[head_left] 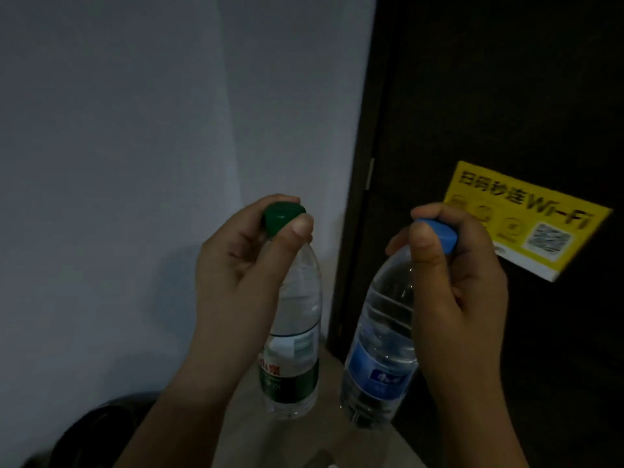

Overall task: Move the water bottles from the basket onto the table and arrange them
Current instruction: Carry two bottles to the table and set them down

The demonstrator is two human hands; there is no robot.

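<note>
Reads "Wi-Fi" on yellow sign [526,219] (Chinese characters before it), "水" on green-labelled bottle [297,376]; blue-labelled bottle [381,369] print too blurred.

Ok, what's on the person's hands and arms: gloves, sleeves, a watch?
Nothing worn shows. The left hand and right hand are bare: no gloves, no rings visible. The left forearm and right forearm are bare to the frame edge: no sleeves, watch or bands. Dim light could hide small marks.

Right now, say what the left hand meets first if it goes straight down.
Probably the table, by way of the green-capped bottle that the left hand grips; whether its base already touches is unclear.
</note>
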